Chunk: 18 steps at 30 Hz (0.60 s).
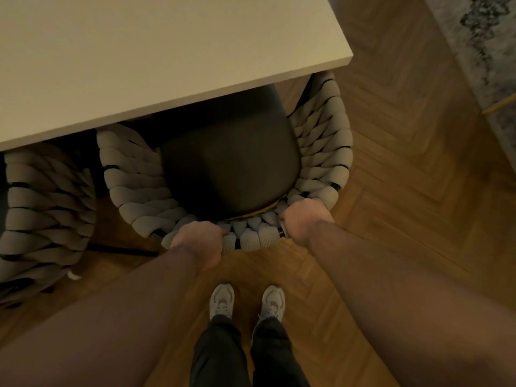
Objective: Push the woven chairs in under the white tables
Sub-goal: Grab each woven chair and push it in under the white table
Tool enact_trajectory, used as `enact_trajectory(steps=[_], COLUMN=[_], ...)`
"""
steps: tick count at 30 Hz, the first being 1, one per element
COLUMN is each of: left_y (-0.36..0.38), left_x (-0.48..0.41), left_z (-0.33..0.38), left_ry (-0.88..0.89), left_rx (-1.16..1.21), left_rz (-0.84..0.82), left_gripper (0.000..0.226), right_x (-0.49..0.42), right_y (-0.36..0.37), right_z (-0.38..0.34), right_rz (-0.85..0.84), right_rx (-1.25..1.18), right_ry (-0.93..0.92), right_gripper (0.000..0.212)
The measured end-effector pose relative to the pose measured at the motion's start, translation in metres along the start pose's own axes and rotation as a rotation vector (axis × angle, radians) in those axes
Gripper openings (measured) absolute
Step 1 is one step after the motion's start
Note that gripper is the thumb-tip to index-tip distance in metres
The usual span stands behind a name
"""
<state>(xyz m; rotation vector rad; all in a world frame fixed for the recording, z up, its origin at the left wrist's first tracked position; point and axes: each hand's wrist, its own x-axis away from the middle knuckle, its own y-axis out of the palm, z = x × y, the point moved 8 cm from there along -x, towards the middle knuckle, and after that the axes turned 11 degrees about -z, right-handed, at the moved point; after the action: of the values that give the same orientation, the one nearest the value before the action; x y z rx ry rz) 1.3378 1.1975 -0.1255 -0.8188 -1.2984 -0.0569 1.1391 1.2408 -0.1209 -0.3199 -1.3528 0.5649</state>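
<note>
A woven chair with a thick grey braided back and a dark seat cushion stands in front of me, its front part hidden under the white table. My left hand grips the top of the curved backrest left of centre. My right hand grips the same rim further right. Both hands are closed over the braid. A second woven chair stands at the left, also partly under the table edge.
The floor is herringbone wood. A patterned grey rug lies at the top right. My two feet in pale trainers stand just behind the chair. The table's near corner overhangs the chair's right arm.
</note>
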Motion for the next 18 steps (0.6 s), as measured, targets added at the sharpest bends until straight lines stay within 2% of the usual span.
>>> enact_trajectory(steps=[8,12,14,16,18], left_y=[0.006,0.007,0.008,0.009,0.006], left_x=[-0.004,0.001,0.009,0.015,0.025], left_z=[-0.004,0.002,0.003,0.003,0.004], left_ry=[-0.055,-0.178,-0.217,-0.197,-0.134], left_rx=[0.024,-0.036,-0.019,0.046,0.206], left_rz=[0.037,0.091,0.085,0.08,0.056], left_gripper=[0.047,0.027,0.021,0.023,0.031], right_x=[0.001,0.016,0.03,0.047,0.064], right_y=[0.003,0.005,0.011,0.015,0.011], right_z=[-0.002,-0.002,-0.007,-0.011,-0.008], right_rz=[0.053,0.132,0.148,0.134,0.147], right_rx=[-0.029,-0.132,-0.207,-0.288,-0.357], right_ry=[0.047,0.075,0.059,0.035,-0.006], right_gripper=[0.028,0.035,0.046,0.058,0.061])
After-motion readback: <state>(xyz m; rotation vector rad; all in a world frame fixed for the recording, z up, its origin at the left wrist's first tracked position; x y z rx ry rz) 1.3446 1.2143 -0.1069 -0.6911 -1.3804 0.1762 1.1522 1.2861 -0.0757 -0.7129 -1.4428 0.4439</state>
